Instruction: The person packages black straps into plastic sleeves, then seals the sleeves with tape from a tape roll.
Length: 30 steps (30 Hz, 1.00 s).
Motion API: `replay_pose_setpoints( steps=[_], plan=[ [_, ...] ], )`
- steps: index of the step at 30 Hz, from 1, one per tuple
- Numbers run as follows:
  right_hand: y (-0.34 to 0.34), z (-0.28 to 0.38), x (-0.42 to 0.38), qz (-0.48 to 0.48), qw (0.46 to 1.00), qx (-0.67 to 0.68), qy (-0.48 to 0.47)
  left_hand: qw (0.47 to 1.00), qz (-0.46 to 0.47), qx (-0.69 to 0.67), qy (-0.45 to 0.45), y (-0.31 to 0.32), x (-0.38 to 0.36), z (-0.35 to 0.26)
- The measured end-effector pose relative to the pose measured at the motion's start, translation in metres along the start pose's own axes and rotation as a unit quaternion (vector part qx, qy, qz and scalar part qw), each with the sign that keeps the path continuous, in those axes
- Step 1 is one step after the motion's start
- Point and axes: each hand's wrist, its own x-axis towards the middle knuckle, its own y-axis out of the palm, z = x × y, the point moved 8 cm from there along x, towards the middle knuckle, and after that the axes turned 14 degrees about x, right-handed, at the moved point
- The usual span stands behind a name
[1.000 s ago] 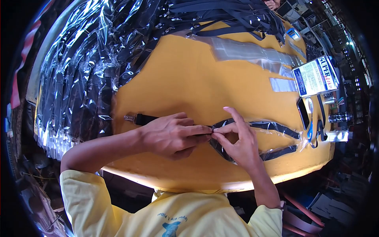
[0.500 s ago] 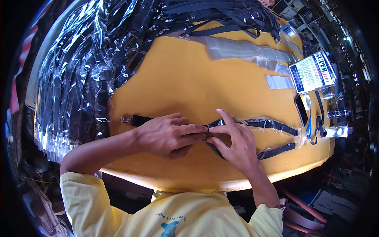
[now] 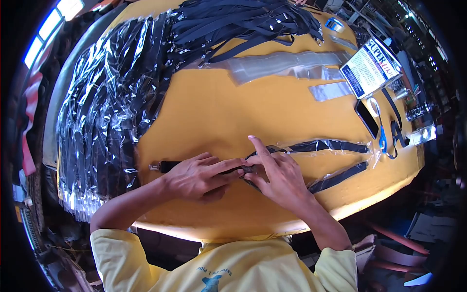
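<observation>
A black strap (image 3: 169, 166) with a metal clip at its left end runs under my left hand (image 3: 202, 177). The fingers of that hand are closed on the strap near its middle. My right hand (image 3: 278, 176) pinches the same strap just to the right, its index finger raised. The fingertips of both hands nearly meet, and they partly hide the join between them. Beyond my right hand the strap splits into two black lengths inside a clear plastic sleeve (image 3: 325, 145), spread to the right on the yellow table (image 3: 209, 107).
Many black straps in clear plastic (image 3: 102, 117) cover the left side. Loose black straps (image 3: 243, 22) lie at the back. Empty plastic sleeves (image 3: 287, 64), a white labelled box (image 3: 370, 68), a phone (image 3: 366, 119), blue-handled scissors (image 3: 382, 137) and tape (image 3: 334, 24) are at the right.
The camera view has turned and shifted. Both hands remain at the strap's middle, with slightly more of the join showing between the fingertips.
</observation>
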Motion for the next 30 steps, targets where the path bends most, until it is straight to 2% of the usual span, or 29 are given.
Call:
replay_pose_setpoints(
  steps=[7, 11, 14, 19, 22, 26, 28, 30],
  plan=[
    [0.007, -0.006, -0.003, 0.038, 0.999, 0.021, 0.021, 1.0, -0.003, 0.007, -0.002, -0.001, 0.002, -0.001],
    [0.002, -0.016, -0.006, -0.011, 0.998, 0.046, 0.051, 1.0, 0.0, 0.012, 0.001, 0.0, 0.005, -0.002],
    [0.003, -0.018, -0.008, 0.01, 0.998, 0.053, 0.04, 0.999, 0.025, 0.028, 0.001, -0.003, 0.011, -0.005],
    [0.003, -0.02, -0.01, 0.006, 0.996, 0.085, 0.006, 0.989, 0.038, 0.141, -0.011, -0.008, 0.011, -0.013],
    [0.004, -0.023, -0.011, 0.024, 0.993, 0.113, 0.021, 0.99, 0.068, 0.112, -0.056, -0.002, 0.005, -0.007],
    [0.005, -0.026, -0.012, 0.018, 0.994, 0.111, 0.003, 0.991, 0.055, 0.118, -0.026, -0.008, 0.012, -0.011],
    [0.002, -0.024, -0.012, -0.008, 0.993, 0.117, -0.02, 0.986, 0.115, 0.119, -0.019, 0.0, 0.012, -0.011],
    [0.001, -0.026, -0.013, -0.003, 0.99, 0.143, -0.007, 0.988, 0.113, 0.103, -0.023, -0.001, 0.013, -0.009]
  ],
)
